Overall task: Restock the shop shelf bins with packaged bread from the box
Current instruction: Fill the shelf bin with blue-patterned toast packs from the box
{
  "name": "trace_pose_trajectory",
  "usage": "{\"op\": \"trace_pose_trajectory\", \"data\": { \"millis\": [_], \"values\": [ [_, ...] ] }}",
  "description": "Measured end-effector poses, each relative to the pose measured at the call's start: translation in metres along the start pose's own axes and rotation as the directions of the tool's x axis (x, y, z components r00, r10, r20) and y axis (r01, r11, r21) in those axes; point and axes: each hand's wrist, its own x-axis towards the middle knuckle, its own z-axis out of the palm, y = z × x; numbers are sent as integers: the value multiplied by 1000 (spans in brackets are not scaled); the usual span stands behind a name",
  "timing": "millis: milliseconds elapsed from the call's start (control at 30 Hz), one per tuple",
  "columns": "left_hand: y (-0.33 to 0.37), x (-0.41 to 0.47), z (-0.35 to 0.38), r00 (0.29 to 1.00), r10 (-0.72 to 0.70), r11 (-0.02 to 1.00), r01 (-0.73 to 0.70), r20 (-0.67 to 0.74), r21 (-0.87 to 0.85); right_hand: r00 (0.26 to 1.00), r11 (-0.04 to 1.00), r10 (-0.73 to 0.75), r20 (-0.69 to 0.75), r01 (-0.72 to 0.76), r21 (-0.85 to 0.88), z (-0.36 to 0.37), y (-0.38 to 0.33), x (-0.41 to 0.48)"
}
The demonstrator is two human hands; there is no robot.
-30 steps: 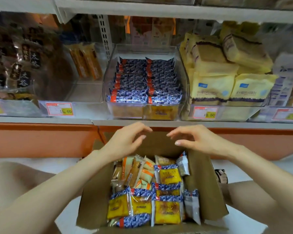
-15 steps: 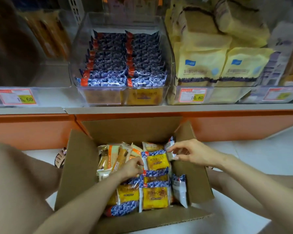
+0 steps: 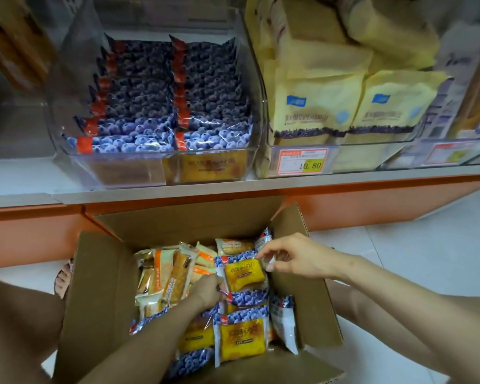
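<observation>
An open cardboard box [image 3: 100, 286] sits on the floor below the shelf, holding several bread packets. Blue-and-yellow blueberry packets fill its right side and orange-striped packets [image 3: 164, 273] its left. My right hand [image 3: 291, 257] pinches the top right corner of one blueberry bread packet [image 3: 244, 274]. My left hand [image 3: 207, 292] is down among the packets, its fingers curled on the left edge of the same stack; its fingertips are hidden. Above, a clear shelf bin [image 3: 155, 164] holds two rows of matching blueberry packets.
A second clear bin [image 3: 372, 151] to the right holds yellow bread bags behind a 10.80 price tag [image 3: 302, 160]. Further bins stand at the far left and right. The orange shelf base [image 3: 31, 234] runs behind the box. My knees flank the box on the white tile floor.
The view has dropped and moved closer. Both hands came down from above the box into it. My right hand shifted from a side packet to the yellow one's corner.
</observation>
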Motion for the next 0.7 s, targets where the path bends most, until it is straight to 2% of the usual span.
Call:
{"op": "trace_pose_trajectory", "data": {
  "millis": [33, 100, 167, 233, 400, 533, 700],
  "values": [
    [3, -1, -5, 999, 37, 999, -37, 9, -19, 1000, 1000, 0, 5, 0, -11, 0, -1, 1],
    [11, -7, -18, 992, 119, 979, -110, 41, -173, 1000, 1000, 6, 16, -6, -24, 0, -3, 3],
    [22, -20, -37, 980, 195, 918, -168, 41, -360, 1000, 999, 0, 23, 1, -43, 2, -6, 4],
    [32, -33, -63, 963, 271, 850, -232, 15, -473, 999, 992, -40, 35, 44, -122, 4, -10, 6],
    [44, -64, -117, 892, 452, 750, -369, 18, -549, 990, 933, -78, 119, 114, -342, 3, -23, 5],
    [47, -80, -127, 864, 502, 750, -418, 30, -512, 983, 952, -89, 159, 131, -277, 0, -31, 3],
    [47, -85, -116, 880, 476, 701, -368, 15, -611, 966, 996, -80, 246, 87, -18, 1, -39, -2]
  ]
}}
